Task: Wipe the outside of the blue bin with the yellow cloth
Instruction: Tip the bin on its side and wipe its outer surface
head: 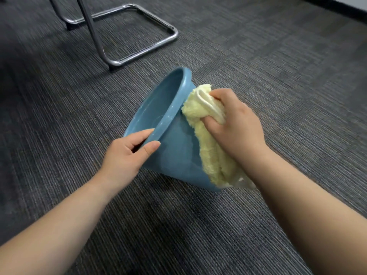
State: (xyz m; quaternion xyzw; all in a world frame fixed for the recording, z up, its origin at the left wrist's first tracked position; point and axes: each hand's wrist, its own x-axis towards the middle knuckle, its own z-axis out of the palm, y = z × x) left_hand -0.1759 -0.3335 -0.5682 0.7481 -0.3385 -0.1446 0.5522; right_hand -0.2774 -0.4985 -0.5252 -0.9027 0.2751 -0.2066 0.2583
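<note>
Bin [174, 155] of smooth blue plastic, round, tipped on its side on the grey ribbed carpet [278, 76], its mouth facing left. My left hand [123, 157] pinches its rim. My right hand [236, 124] grips a bunched, fluffy yellow cloth [208, 135] against the outer wall. A chrome chair frame [139, 36] stands well beyond.

A chrome tubular chair base [139, 36] stands on dark grey ribbed carpet [258, 56].

Open carpet [278, 86] rings the tipped blue bin [176, 153]. The left hand [125, 155] occupies its near rim; right hand [236, 128] and yellow cloth [200, 108] cover its upper wall. A chrome sled base [117, 63], probably a chair's, stands well beyond.
</note>
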